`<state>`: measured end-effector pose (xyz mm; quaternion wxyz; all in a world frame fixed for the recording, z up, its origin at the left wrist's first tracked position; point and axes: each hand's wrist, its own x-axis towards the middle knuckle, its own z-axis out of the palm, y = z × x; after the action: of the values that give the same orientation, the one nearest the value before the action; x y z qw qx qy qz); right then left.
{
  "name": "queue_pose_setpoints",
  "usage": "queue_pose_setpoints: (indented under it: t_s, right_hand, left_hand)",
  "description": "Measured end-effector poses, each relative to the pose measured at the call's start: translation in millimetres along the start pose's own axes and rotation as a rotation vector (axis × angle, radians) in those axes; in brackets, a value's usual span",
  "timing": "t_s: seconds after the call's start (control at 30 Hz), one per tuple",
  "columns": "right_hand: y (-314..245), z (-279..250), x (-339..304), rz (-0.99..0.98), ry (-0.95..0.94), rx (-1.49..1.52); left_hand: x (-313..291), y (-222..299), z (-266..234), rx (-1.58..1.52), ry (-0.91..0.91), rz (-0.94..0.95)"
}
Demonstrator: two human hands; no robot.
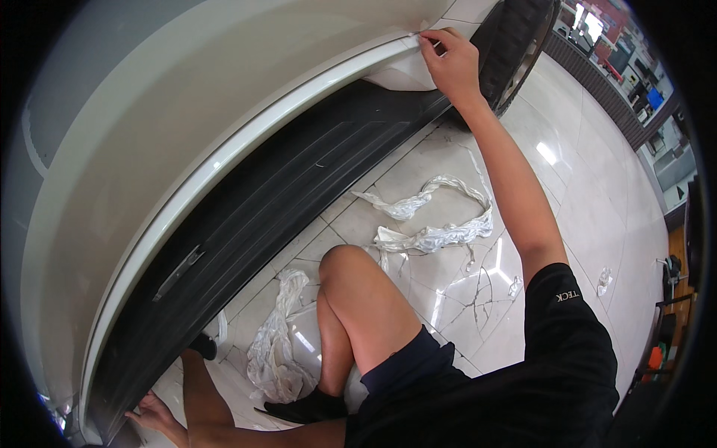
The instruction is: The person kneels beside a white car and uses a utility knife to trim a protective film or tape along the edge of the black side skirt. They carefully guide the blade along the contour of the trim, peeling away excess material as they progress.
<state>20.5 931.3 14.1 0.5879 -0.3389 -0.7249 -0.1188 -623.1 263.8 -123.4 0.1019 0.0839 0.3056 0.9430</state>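
Note:
A light-coloured car body [187, 82] fills the upper left, with a glossy white strip [216, 166] curving along its lower edge. Below the strip runs a black ribbed sill [299, 160]. My right hand [453, 66] is closed in a pinch at the strip's far right end, close to the tyre [511, 45]. Just under those fingers is a smooth white flap-like area [405, 73]. At the lower left, my left hand [153, 413] touches the underside edge of the sill. Its fingers are apart, partly in shadow, and nothing shows in them.
Crumpled white film lies on the tiled floor, one twisted length [441, 235] right of my bent knee and a bunched sheet [280, 351] by my shoe [306, 408]. Smaller scraps [605, 281] are scattered farther right. A counter [597, 89] stands at the upper right.

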Motion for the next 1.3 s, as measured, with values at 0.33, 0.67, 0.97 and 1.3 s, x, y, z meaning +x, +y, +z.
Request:
queue_pose_setpoints:
  t_s: [0.33,0.67,0.97,1.3]
  right_hand:
    - [-11.4,7.0,8.7,0.039,-0.033,-0.094]
    - [-18.1,10.8,11.3,-0.008,0.021,-0.043]
    - [-16.7,-2.3,-5.2,-0.029,-0.058,0.092]
    - [56.8,-80.6,-185.3,0.297,-0.01,0.012]
  left_hand:
    - [-16.1,-6.9,27.8,0.028,0.104,0.013]
    - [17.2,20.5,-36.4,-0.158,-0.574,-0.248]
    - [-10.3,-19.6,13.1,0.065,0.042,-0.028]
    - [-86.4,63.5,56.3,1.36,0.245,-0.396]
